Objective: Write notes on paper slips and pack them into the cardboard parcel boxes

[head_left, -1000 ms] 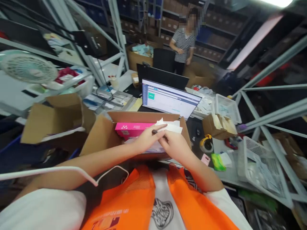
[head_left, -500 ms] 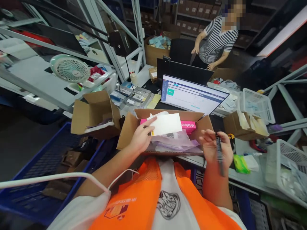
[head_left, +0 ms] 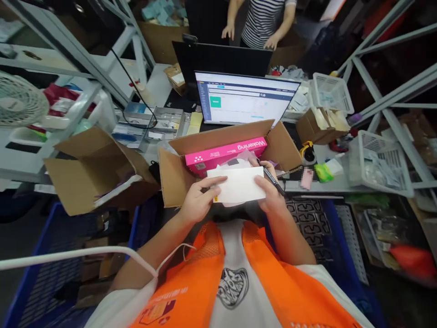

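Note:
A blank white paper slip (head_left: 241,184) with a small yellow mark at its lower left corner is held up between both hands. My left hand (head_left: 200,198) pinches its left end, thumb and forefinger on top. My right hand (head_left: 271,191) grips the right end and also keeps a black marker pen (head_left: 272,177) between its fingers. Just beyond the slip stands an open cardboard box (head_left: 287,148). A pink box (head_left: 225,152) printed "Wakening" lies inside it, along with crumpled clear plastic partly hidden by the slip.
A lit monitor (head_left: 246,100) stands behind the box. At left is another open carton (head_left: 92,168) above a blue crate (head_left: 37,264). To the right are a tape dispenser (head_left: 308,152) and white plastic baskets (head_left: 382,164). A person (head_left: 262,23) in a striped shirt stands opposite.
My right hand has come in from the right with the pen and taken the slip's right end. The slip has moved closer to my body. The view has shifted, with my head tilted lower.

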A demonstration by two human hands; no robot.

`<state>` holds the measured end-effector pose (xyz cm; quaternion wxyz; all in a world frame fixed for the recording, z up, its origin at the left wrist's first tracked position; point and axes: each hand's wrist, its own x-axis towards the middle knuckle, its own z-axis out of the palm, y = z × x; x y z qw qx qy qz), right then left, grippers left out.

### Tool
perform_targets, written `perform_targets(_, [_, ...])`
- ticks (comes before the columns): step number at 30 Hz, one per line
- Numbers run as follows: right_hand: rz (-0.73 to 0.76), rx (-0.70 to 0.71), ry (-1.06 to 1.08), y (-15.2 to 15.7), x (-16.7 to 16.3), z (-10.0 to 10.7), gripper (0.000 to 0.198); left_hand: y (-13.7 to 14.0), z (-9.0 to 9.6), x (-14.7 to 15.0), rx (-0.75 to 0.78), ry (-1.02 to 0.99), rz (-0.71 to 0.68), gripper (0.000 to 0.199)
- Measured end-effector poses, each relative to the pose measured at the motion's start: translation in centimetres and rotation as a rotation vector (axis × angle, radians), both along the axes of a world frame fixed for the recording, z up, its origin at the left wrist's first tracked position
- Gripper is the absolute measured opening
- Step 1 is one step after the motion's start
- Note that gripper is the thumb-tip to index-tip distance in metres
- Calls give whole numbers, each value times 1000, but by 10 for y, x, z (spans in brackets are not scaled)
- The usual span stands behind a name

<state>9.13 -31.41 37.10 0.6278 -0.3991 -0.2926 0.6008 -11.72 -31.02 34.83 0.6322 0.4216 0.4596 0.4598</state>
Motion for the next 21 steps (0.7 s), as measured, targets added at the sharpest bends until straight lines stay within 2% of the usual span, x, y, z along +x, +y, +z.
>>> perform_targets(4, [107,34,127,-32,7,3,59,-10,6,5,52,-91,-112,17])
perform_targets(6, [204,-14,178,-50,16,3,67,-16,10,10,120,-20,-168,11])
perform_targets(8, [231,-92,177,-67,27,1,69,-21,13,16,213,127,-233,14])
perform_targets(11, [75,-166,81,-85,48,-6,64,-27,16,30,298,324,-326,17])
perform_targets(14, [-84,-126,-67,-98,75,-17,54,-35,14,54,283,390,-353,15])
perform_targets(19, [-144,-119,-230,-118,138,-35,46,-58,2,123,175,324,-390,22])
perform_targets(21, [-235,-96,-312,-127,172,-40,44,-70,-4,157,132,332,-354,26])
